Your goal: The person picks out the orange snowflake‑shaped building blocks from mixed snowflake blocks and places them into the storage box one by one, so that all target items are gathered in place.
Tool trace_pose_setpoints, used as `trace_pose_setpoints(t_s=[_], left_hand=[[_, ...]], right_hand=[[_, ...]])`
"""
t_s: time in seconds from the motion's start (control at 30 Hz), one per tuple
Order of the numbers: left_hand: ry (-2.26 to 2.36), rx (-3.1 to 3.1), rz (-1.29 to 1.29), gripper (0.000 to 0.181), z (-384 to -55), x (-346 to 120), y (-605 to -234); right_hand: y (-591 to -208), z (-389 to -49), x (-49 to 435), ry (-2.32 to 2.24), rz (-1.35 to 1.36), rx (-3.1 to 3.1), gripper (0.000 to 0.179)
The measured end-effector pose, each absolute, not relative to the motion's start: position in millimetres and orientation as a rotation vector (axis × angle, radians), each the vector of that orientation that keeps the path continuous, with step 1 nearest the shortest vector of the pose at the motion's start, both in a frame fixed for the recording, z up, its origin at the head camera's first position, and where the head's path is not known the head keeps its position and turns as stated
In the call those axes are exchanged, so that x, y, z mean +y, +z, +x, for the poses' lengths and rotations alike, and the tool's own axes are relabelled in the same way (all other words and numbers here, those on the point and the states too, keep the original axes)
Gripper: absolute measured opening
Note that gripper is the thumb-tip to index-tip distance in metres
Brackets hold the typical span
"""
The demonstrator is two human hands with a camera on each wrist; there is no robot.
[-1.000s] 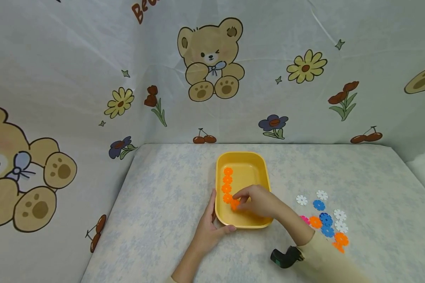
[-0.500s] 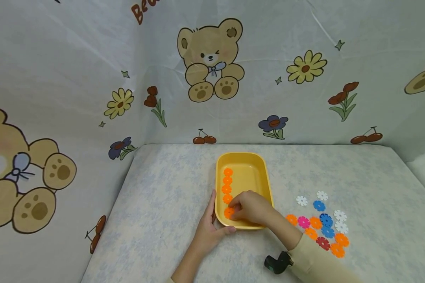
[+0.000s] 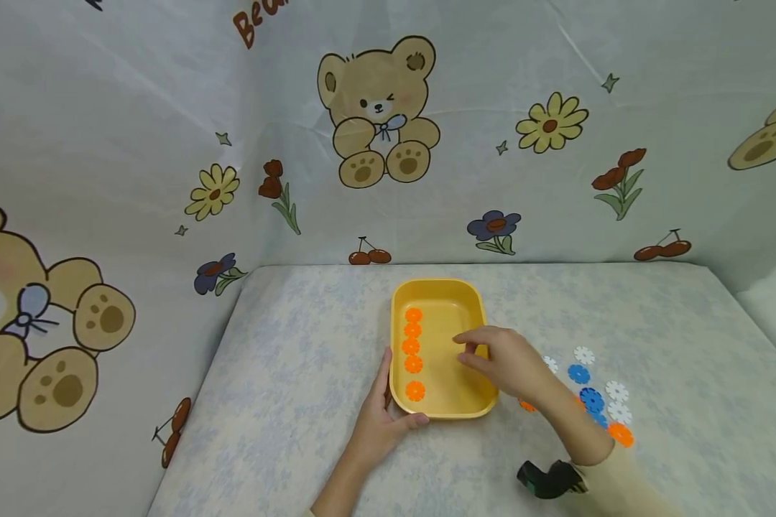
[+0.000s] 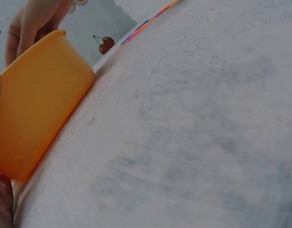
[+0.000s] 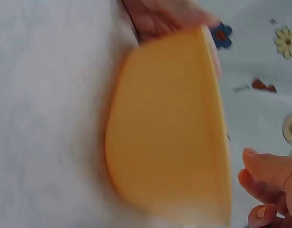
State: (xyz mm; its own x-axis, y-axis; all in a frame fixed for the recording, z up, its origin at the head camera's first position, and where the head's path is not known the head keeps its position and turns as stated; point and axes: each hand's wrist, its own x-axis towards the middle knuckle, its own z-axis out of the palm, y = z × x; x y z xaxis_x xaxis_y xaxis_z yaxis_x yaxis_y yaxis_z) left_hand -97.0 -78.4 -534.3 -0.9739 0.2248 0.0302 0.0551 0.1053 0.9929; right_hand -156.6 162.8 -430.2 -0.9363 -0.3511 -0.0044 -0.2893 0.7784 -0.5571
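Observation:
A yellow tray (image 3: 449,388) sits on the table, its outer wall also showing in the left wrist view (image 4: 46,95) and right wrist view (image 5: 170,128). My left hand (image 3: 375,424) grips its near left corner, fingers along the left side and thumb at the front rim. Inside, several orange snowflake discs (image 3: 411,346) form a column along the left wall. The nearest orange disc (image 3: 415,391) lies a little apart from the others. Over the tray's right side hovers my right hand (image 3: 507,359), thumb and index finger apart, with nothing between them.
To the right of the tray lie loose snowflake discs: white (image 3: 617,390), blue (image 3: 578,374) and orange (image 3: 621,434). The right forearm covers part of this group. A black wrist camera (image 3: 550,480) hangs by the right sleeve. Printed cloth (image 3: 465,187) rises behind the table.
My right hand set an orange disc down at the near end of the column, released it and moved up and right. The left hand stays on the tray. The head view shifted slightly.

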Motion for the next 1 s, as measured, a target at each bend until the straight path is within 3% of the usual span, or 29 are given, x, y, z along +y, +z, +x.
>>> trace_pose_setpoints(t_s=[0.4,0.7,1.0], left_hand=[[2.019,2.236,0.308,0.114,-96.4,-80.9,-530.0],[2.054,2.188,0.308,0.113,-97.2,-80.1,-532.6],[2.046,2.178,0.306,0.113,-97.5,-78.2,-532.7]], right_hand=[[-445.2,-137.4,259.5,-0.753,-0.206,2.830,0.038],[-471.7,-121.8,265.0,-0.769,-0.240,2.681,0.052],[-482.6,-119.5,265.6,-0.763,-0.271,2.712,0.036]])
